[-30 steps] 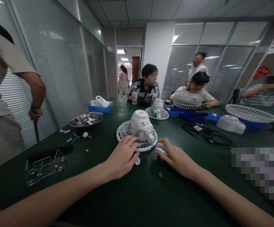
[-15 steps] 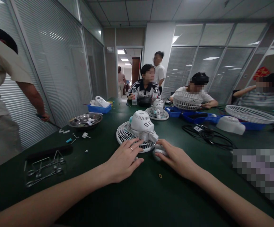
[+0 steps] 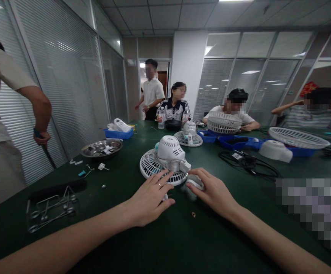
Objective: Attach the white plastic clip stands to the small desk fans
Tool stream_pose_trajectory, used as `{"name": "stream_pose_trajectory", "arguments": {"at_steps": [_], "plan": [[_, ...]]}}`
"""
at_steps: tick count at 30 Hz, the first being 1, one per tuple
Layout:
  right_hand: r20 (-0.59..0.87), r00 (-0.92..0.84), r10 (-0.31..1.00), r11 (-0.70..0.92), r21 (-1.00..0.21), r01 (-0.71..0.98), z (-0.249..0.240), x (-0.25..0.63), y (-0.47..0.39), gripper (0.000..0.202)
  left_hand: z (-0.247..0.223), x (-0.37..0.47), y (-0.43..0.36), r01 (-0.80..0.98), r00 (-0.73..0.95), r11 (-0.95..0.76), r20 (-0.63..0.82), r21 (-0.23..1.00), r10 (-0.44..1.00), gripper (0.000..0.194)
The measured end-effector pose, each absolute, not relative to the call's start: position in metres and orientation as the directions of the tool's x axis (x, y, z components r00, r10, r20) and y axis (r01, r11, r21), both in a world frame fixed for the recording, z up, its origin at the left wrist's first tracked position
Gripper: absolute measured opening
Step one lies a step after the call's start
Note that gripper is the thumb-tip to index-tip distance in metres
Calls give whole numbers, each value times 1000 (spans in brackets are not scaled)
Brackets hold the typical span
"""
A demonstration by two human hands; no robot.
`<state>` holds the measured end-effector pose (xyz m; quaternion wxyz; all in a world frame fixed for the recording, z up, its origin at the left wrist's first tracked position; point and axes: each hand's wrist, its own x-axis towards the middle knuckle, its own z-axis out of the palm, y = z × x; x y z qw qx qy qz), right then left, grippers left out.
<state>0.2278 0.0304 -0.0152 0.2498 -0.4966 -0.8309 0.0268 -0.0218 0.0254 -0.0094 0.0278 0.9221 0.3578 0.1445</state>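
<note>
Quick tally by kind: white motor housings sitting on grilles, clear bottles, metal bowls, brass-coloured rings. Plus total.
Motor housings: 2
Bottles: 2
Metal bowl: 1
Brass-coloured ring: 1
Total: 6

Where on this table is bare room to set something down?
Bare tabletop lies this side of the small golden ring, between left forearm and right forearm, and between the metal bowl and nearest fan assembly. The far right is crowded: blue trays, white grille, black cables.
</note>
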Motion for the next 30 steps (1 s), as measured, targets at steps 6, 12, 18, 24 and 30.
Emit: {"name": "stream_pose_trajectory", "arguments": {"at_steps": [6,12,18,24,30], "plan": [[435,-409,802,544,-250,801,-14,225,32,33,-14,-19,26,646,701,-742,247,178,669,43],[441,-348,827,537,-437,721,-16,227,39,30,-16,-20,25,652,707,-741,228,158,670,45],[375,-294,879,467,-557,687,-17,226,35,40,-13,-19,24,649,714,-744,210,159,668,45],[416,-322,851,503,-465,729,-16,222,33,45,-12,-19,24,647,716,-748,218,150,663,46],[426,-330,843,514,-454,728,-17,223,34,46,-14,-20,24,650,710,-741,213,168,671,46]]}}
